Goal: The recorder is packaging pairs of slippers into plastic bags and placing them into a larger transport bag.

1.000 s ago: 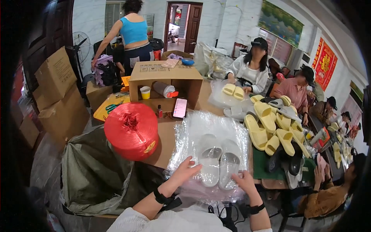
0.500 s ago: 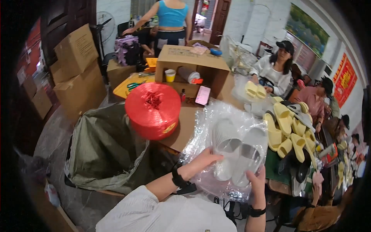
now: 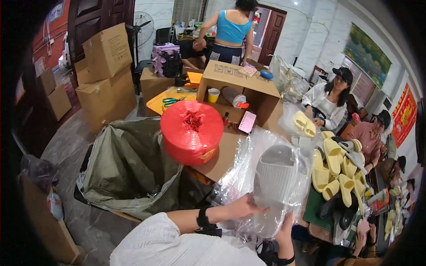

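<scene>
Both my hands hold a clear plastic bag (image 3: 235, 175) with pale grey ribbed slippers (image 3: 276, 177) inside, just past the front of my body. My left hand (image 3: 245, 207) grips the left lower side, its fingers pressed against the film. Round the lower right edge closes my right hand (image 3: 284, 231); part of its fingers is hidden behind the bag. One slipper faces me with its ribbed surface and the other is mostly hidden. Left of the bag, on the table, sits a big red roll of plastic twine (image 3: 191, 133).
A green woven sack (image 3: 128, 173) hangs open at the left. An open cardboard box (image 3: 242, 82) stands behind the twine, a pink phone (image 3: 247, 121) in front of it. Yellow slippers (image 3: 333, 153) are heaped at the right. Co-workers sit along the right; one person stands at the back.
The slippers lay side by side with their openings showing; now they are turned, and one ribbed slipper covers most of the other. My hands have moved lower with the bag, and my view has shifted left.
</scene>
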Action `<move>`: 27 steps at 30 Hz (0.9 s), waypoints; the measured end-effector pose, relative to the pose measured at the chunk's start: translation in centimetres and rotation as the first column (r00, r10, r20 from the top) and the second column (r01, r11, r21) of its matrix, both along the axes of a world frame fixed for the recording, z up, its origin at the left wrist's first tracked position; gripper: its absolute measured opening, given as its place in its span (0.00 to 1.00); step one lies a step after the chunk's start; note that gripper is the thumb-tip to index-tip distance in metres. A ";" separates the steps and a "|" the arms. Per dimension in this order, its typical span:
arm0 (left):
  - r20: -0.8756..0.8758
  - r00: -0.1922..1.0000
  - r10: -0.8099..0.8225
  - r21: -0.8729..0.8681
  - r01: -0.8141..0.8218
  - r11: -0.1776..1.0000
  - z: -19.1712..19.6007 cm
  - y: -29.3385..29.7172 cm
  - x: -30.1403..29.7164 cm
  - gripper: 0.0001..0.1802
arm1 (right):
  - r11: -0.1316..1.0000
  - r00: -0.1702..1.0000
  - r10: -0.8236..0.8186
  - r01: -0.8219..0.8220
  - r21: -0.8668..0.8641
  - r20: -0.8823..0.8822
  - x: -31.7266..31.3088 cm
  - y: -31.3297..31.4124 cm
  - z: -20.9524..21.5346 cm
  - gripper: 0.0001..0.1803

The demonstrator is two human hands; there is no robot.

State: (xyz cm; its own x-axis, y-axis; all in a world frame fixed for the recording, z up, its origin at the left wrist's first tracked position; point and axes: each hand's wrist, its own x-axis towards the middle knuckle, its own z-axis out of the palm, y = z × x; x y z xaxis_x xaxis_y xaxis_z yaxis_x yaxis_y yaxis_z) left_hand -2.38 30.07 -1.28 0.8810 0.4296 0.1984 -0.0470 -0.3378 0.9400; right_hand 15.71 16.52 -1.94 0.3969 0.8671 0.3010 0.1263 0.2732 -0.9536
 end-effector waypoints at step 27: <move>-0.493 0.728 0.477 -0.633 -0.676 0.377 -16.6 18.8 -42.6 0.26 | 0.315 0.824 -0.190 0.566 -0.762 0.534 7.4 -31.9 -1.4 0.20</move>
State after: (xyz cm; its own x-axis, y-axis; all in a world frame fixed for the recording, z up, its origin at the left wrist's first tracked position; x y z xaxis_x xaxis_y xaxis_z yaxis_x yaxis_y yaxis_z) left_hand -44.95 48.89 -17.93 0.3276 0.7399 -0.5875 0.0851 0.5962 0.7983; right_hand 23.13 -15.34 -3.30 0.8110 0.4774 -0.3381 0.2810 -0.8248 -0.4906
